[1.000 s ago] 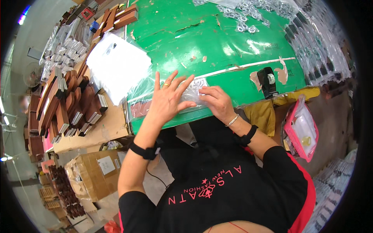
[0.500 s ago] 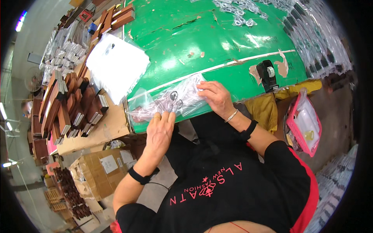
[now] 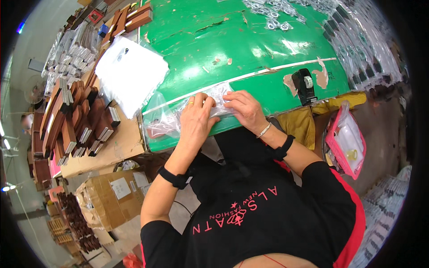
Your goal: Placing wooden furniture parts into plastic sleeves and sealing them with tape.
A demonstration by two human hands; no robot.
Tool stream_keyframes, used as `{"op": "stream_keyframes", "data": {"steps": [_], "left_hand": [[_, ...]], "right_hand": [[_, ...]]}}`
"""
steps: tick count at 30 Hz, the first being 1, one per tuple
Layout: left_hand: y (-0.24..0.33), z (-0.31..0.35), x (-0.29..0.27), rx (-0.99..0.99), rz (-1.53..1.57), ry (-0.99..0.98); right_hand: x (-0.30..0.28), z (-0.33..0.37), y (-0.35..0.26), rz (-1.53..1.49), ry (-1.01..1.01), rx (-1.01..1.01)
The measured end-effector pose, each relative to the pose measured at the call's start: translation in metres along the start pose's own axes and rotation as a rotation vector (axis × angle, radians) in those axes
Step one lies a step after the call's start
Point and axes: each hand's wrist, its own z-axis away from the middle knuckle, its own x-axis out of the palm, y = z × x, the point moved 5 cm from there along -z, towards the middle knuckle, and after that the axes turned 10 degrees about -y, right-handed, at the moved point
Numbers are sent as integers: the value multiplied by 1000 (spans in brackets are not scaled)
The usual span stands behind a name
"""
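Green bench's near edge carries a clear plastic bag [image 3: 178,117], best pressed evenly by the flattened left hand [image 3: 198,119] and right hand [image 3: 245,109].

A green surface [image 3: 250,40] with chipped paint carried a stack of white plastic bags [image 3: 129,76] at its left corner and a black tape dispenser [image 3: 304,85] near its front edge. Brown wooden blocks [image 3: 76,120] lay piled on cardboard to the left. A cardboard box [image 3: 111,201] stood on the floor below them. A pink-edged pouch [image 3: 346,140] hung at the right, beside yellow cloth [image 3: 297,123].
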Motion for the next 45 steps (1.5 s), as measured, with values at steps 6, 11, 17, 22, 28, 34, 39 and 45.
{"op": "stream_keyframes", "data": {"steps": [6,11,17,22,28,34,39,45], "left_hand": [[0,-8,0,33,-63,-54],[18,-4,-1,297,-364,106],[9,22,20,311,-361,181],[7,31,28,254,-224,232],[8,31,25,155,-125,144],[-10,9,36,47,-449,133],[-13,-1,21,59,-178,-11],[-30,-33,6,-24,558,-413]], "right_hand": [[-2,2,5,-58,-25,31],[-4,2,3,-18,-6,23],[-1,4,1,32,0,-4],[2,7,1,23,28,-11],[3,9,1,13,35,-13],[3,6,-2,20,37,-31],[-13,-2,-3,-33,29,-20],[-37,-29,9,-209,-58,168]]}}
